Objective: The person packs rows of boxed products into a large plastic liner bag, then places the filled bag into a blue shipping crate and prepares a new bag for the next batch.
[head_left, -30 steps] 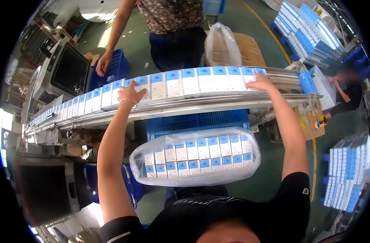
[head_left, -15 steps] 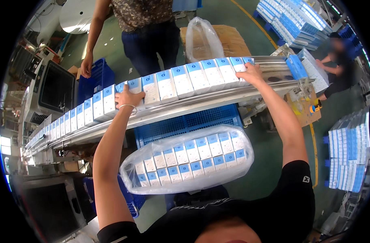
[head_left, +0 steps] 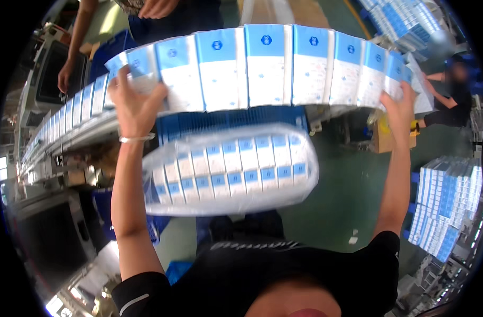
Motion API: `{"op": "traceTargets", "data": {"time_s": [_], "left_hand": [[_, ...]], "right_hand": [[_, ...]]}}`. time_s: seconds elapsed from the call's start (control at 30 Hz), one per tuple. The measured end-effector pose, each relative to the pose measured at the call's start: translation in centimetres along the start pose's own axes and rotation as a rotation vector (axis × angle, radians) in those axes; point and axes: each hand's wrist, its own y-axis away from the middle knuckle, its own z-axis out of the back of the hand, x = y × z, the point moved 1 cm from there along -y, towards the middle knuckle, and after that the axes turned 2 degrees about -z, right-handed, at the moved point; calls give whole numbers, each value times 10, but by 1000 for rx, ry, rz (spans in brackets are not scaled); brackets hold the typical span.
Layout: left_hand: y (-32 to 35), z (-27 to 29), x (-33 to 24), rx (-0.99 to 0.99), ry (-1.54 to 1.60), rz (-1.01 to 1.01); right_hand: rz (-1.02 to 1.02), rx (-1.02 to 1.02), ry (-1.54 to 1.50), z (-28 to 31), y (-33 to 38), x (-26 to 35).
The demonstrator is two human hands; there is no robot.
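Observation:
A long row of blue-and-white tissue packs (head_left: 265, 68) is squeezed between my two hands, raised toward me above the conveyor. My left hand (head_left: 135, 105) presses on the row's left end, thumb and fingers spread around the end pack. At the opposite end, my right hand (head_left: 399, 105) grips the last pack, its far fingers partly hidden. Below the row lies a clear plastic bag (head_left: 231, 207), its mouth open upward, holding two rows of similar packs (head_left: 250, 177). Behind the bag shows a blue crate (head_left: 225, 121), partly covered by the raised row.
More packs (head_left: 77, 111) line the conveyor (head_left: 91, 127) to the left. Across it stands a person, one hand (head_left: 66, 76) hanging and another (head_left: 158, 7) near the row. Stacked packs (head_left: 442, 206) stand at the right, where another person (head_left: 448, 98) works.
My hands have lifted a section of the row off the conveyor, and it now looks larger and closer. The bag appears higher in view. The person opposite has brought a second hand into view.

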Motion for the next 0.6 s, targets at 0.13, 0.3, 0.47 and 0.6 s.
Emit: {"op": "traceTargets", "data": {"time_s": [0.13,0.3,0.47,0.6], "left_hand": [[106,53,75,132,-174,59],[300,16,262,571,-368,408],[346,15,271,646,-181,212],[314,24,278,504,-42,425]], "right_hand": [[-108,222,-66,-22,131,46],[-185,560,297,-129,315,17],[-107,816,410,-110,361,-27],[-201,924,228,-95,327,-52]]}}
